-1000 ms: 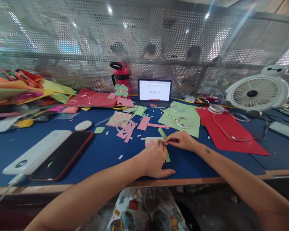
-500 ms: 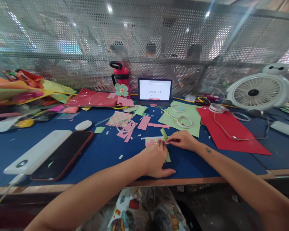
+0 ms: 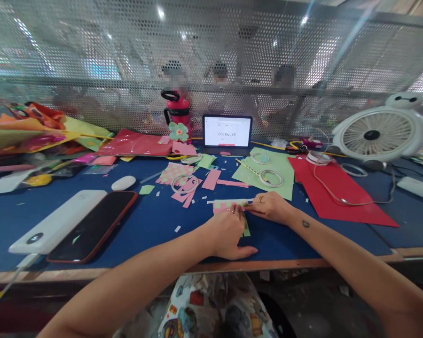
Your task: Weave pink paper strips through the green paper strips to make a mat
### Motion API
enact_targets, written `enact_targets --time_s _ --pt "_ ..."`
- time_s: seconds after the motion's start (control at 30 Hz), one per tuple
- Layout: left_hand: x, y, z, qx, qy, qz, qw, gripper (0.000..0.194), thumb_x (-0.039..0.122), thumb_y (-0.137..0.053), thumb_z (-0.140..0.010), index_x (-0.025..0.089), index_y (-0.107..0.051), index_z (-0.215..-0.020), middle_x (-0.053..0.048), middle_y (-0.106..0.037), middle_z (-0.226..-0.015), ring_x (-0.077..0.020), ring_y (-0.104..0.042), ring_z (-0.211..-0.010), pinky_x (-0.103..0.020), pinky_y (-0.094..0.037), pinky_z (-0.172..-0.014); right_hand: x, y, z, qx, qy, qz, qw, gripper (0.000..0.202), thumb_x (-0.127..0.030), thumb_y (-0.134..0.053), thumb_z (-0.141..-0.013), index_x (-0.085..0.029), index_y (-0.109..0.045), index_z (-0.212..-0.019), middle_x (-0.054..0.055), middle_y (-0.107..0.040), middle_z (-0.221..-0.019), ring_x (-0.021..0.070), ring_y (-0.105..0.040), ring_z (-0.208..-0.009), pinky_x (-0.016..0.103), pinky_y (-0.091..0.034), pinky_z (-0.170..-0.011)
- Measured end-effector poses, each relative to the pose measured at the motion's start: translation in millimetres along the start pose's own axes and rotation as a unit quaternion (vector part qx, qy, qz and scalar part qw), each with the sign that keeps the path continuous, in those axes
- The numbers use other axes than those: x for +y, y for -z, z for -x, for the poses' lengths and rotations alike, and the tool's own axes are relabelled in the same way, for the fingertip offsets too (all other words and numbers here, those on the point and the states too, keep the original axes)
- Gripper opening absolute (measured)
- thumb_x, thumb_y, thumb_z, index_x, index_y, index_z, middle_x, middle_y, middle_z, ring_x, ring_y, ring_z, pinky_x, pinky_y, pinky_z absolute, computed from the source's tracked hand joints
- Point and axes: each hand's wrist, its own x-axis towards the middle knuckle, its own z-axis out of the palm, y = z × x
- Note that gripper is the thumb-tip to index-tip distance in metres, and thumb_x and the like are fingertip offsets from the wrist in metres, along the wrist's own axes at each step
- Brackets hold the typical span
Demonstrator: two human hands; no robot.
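Note:
A small woven piece of pink and green paper strips [image 3: 221, 205] lies on the blue table near its front edge. My left hand [image 3: 229, 233] rests on it, fingertips pressing down and thumb stretched out to the right, so it covers much of the weave. A green paper strip [image 3: 246, 229] sticks out below my left fingers. At the right edge of the weave my right hand [image 3: 272, 206] has its fingers pinched together on a paper strip, mostly hidden by the fingers. A thin white strip [image 3: 210, 202] runs along the top edge of the weave.
Beyond lie a finished checkered paper [image 3: 176, 172], a tape roll [image 3: 184, 183], pink strips [image 3: 210, 179], green paper [image 3: 282, 176] and red paper [image 3: 341, 197]. At left are a phone [image 3: 95, 227] and a power bank [image 3: 58, 220]. A tablet [image 3: 227, 131] and a fan [image 3: 373, 134] stand behind.
The green strip that stood up at the top of the weave is now folded down out of sight. My right hand has shifted slightly; my left hand stays in place.

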Motion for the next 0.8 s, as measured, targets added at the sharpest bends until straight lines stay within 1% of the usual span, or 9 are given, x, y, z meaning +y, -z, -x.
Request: enact_targets --time_s 0.13,0.4,0.67,0.8 --pt "0.0 1.1 -0.3 -0.005 -0.001 0.010 1.000 0.090 0.064 -0.038 -0.077 -0.014 -0.044 -0.121 -0.034 -0.047 -0.121 -0.0372 -0.048 -0.115 -0.041 -0.041 -0.094 -1.0 0.4 1.6 0.018 0.016 0.030 0.999 0.024 -0.027 -0.045 -0.090 -0.022 -0.068 -0.095 0.002 -0.064 -0.064 0.0104 -0.056 -0.060 0.021 -0.033 -0.049" --pt "0.1 0.2 0.0 -0.005 -0.001 0.001 1.000 0.089 0.064 -0.036 -0.077 -0.013 -0.044 -0.121 -0.033 -0.048 -0.121 -0.0371 -0.048 -0.115 -0.040 -0.042 -0.091 -1.8 -0.6 0.7 0.026 0.015 0.015 0.999 0.025 -0.026 -0.044 -0.091 -0.023 -0.069 -0.095 0.001 -0.063 -0.062 0.0096 -0.055 -0.059 0.021 -0.033 -0.048" --pt "0.6 3.3 -0.6 -0.017 0.001 -0.005 1.000 0.091 0.065 -0.037 -0.077 -0.013 -0.044 -0.121 -0.033 -0.046 -0.123 -0.0370 -0.047 -0.116 -0.039 -0.041 -0.094 -1.4 -0.6 1.2 -0.004 -0.026 -0.011 1.000 0.030 -0.031 -0.041 -0.092 -0.023 -0.070 -0.093 0.002 -0.067 -0.071 0.0105 -0.058 -0.064 0.021 -0.038 -0.052" --pt "0.7 2.9 -0.5 -0.009 -0.002 0.003 1.000 0.089 0.064 -0.039 -0.077 -0.013 -0.045 -0.120 -0.032 -0.048 -0.121 -0.0367 -0.047 -0.116 -0.040 -0.040 -0.095 0.3 -0.8 1.9 -0.023 -0.036 -0.029 0.999 0.029 -0.031 -0.042 -0.092 -0.023 -0.069 -0.093 0.002 -0.069 -0.074 0.0102 -0.060 -0.067 0.020 -0.041 -0.055"
